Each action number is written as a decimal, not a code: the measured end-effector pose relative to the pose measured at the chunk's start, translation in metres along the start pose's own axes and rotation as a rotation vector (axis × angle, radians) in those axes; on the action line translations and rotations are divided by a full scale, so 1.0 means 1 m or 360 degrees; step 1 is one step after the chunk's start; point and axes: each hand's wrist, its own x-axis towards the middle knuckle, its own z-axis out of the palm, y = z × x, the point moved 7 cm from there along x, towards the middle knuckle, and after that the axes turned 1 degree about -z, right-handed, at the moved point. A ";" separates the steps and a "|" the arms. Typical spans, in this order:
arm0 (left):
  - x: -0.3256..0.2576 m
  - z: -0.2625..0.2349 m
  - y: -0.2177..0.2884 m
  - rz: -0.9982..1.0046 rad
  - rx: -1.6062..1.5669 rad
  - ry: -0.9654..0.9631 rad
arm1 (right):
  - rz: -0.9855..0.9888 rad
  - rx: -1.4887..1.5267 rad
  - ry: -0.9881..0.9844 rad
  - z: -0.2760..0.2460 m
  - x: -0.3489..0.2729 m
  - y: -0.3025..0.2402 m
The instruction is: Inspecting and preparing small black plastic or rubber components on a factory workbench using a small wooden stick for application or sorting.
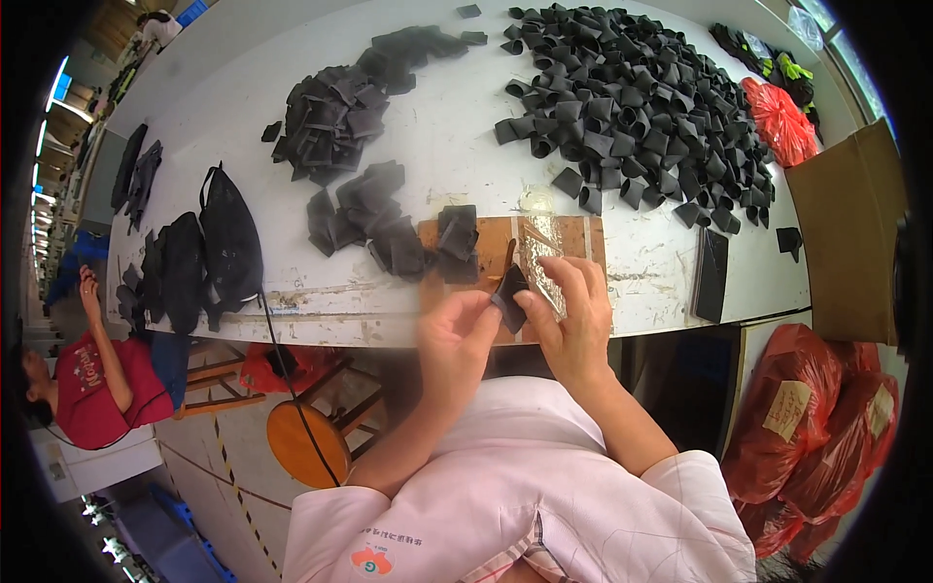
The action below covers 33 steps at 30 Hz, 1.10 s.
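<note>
Covered, cropped and blurred

The black piece [509, 303] is partly covered by the left hand [457, 330] and the right hand [575, 316] — its full outline cannot be made out. The brown board [573, 236] is partly hidden by a small black stack [457, 243]; the nearby pile [360, 204] is blurred. The contents of the red bags [792, 437] are concealed. The pale shirt [583, 486] is cut off below — and a far person [160, 27] is too small to be made out.

1. A matt, cloth-like surface is shown by the small black folded piece [511, 307].
2. A glossy, uneven finish is seen on the narrow silvery strip [540, 243].
3. Shiny, crumpled plastic is seen in the rounded red bag [780, 121].
4. Smooth wood is shown by the round orange-brown stool [306, 445].
</note>
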 end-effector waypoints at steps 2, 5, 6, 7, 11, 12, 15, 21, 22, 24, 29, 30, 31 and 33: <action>-0.003 0.006 0.009 0.0116 -0.0030 -0.0007 | -0.0482 -0.0097 0.0011 -0.005 -0.004 -0.021; -0.003 0.010 0.024 0.0516 0.0369 0.0027 | -0.0210 0.0090 -0.0113 0.010 -0.010 -0.002; -0.005 0.015 0.031 0.0798 0.0802 0.0082 | -0.0280 0.0027 -0.0076 0.010 -0.008 -0.004; -0.004 0.015 0.026 0.0803 0.0801 0.0087 | -0.0287 0.0028 -0.0075 0.013 -0.006 -0.004; 0.004 0.000 0.015 0.0642 0.0372 0.0347 | -0.0595 -0.0273 0.0078 0.022 -0.003 -0.011; 0.012 -0.002 -0.002 0.0245 -0.0144 0.0267 | -0.0422 -0.0205 0.0053 0.021 -0.001 0.000; 0.018 0.012 -0.012 -0.0503 -0.1284 -0.0248 | 0.0315 0.0605 -0.0200 0.023 0.001 0.024; 0.010 0.013 0.006 -0.0178 -0.0598 -0.0217 | 0.1221 0.2388 -0.0669 0.047 -0.013 0.024; 0.007 0.010 0.021 0.0163 -0.0277 -0.0079 | 0.1239 0.2459 -0.0679 0.045 -0.012 0.017; 0.003 0.004 0.034 0.0687 0.0177 0.0105 | 0.1184 0.2280 -0.0749 0.034 -0.002 -0.004; 0.027 0.034 0.050 -0.0550 -0.2110 -0.0929 | 0.0551 0.1337 -0.0794 0.010 0.046 -0.027; 0.024 0.038 0.051 -0.0685 -0.2325 -0.0995 | 0.0603 0.1402 -0.0888 0.015 0.051 -0.027; 0.021 0.040 0.053 -0.0822 -0.2540 -0.1059 | 0.0655 0.1466 -0.0982 0.021 0.053 -0.026; 0.029 0.033 0.016 -0.0851 -0.2408 -0.0947 | 0.0655 0.1394 -0.1056 0.034 0.049 0.000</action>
